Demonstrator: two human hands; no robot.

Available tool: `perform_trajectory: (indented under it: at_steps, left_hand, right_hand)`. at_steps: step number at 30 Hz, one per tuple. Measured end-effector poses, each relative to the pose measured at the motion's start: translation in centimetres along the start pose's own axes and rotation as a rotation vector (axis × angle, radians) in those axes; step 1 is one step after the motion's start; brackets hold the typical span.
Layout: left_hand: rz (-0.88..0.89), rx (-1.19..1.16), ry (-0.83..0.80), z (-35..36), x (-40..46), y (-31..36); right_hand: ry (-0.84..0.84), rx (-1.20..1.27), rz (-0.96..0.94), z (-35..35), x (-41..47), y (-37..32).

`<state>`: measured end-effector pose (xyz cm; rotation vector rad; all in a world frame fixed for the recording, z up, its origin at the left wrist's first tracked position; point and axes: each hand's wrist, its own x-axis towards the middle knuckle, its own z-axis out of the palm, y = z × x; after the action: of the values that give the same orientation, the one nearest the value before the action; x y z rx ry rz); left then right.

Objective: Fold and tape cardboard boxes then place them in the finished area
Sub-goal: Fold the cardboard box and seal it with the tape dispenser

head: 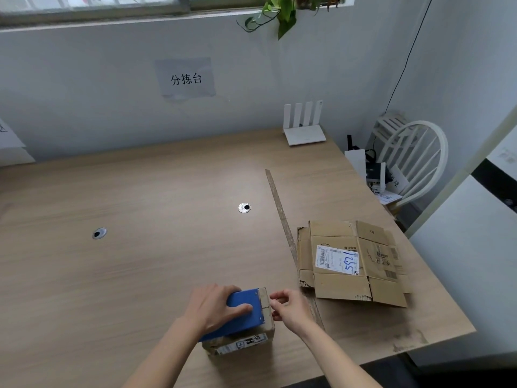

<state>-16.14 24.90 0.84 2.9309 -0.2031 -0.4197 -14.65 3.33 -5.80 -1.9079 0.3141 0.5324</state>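
A small folded cardboard box stands near the table's front edge. On its top lies a blue tape dispenser, and my left hand grips it from the left with the thumb across the blue plate. At the box's right edge my right hand has its fingers curled, fingertips pinched at the end of the tape by the dispenser's blade. Right of the box a flattened cardboard box with a white shipping label lies on the table.
A strip of tape runs across the wooden table from the back toward the front. Two cable holes sit in the tabletop. A white router stands at the back right; a white chair is beyond the right edge.
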Motion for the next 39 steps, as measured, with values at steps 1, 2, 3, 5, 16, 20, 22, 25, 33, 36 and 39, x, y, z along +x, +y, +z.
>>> perform_trajectory:
  at_steps: [1, 2, 3, 5, 16, 20, 22, 25, 33, 36, 39]
  left_hand:
    - [-0.001, -0.004, 0.016, 0.1, 0.0, 0.0]
    - [-0.002, -0.006, 0.031, 0.2, -0.1, -0.1]
    - [-0.002, -0.007, 0.041, 0.4, -0.2, -0.1]
    - [-0.005, -0.009, 0.054, 0.7, -0.3, -0.1]
    - [-0.016, -0.035, 0.102, 1.2, -0.2, -0.5]
    - [-0.002, -0.042, 0.118, 1.5, -0.1, -0.8]
    - [0.006, -0.04, 0.129, 1.5, -0.2, -0.8]
    - [0.019, -0.03, 0.121, 1.5, -0.2, -0.8]
    - [0.053, 0.006, 0.066, 0.9, 0.2, -1.2]
    - [0.043, 0.005, 0.072, 0.7, -0.2, -1.8]
    - [0.04, 0.002, 0.066, 0.1, -0.8, -2.9]
  right_hand:
    - [0.006, 0.02, 0.01, 0.2, 0.0, 0.2]
    - [0.012, 0.03, 0.02, 0.3, 0.1, 0.4]
    - [0.016, 0.034, 0.032, 0.4, 0.1, 0.6]
    - [0.02, 0.052, 0.054, 0.4, 0.0, 0.9]
    - [0.097, -0.321, -0.16, 0.2, -1.1, 1.3]
    - [0.065, -0.171, -0.06, 0.5, -1.7, 1.1]
    - [0.085, -0.191, -0.037, 0.7, -1.8, 0.8]
    - [0.137, -0.246, 0.018, 0.9, -1.5, -0.2]
    - [0.198, -0.42, 0.107, 1.5, -1.5, -1.6]
    - [0.216, -0.453, 0.114, 1.7, -1.6, -2.0]
    - [0.223, -0.479, 0.119, 2.0, -1.8, -2.4]
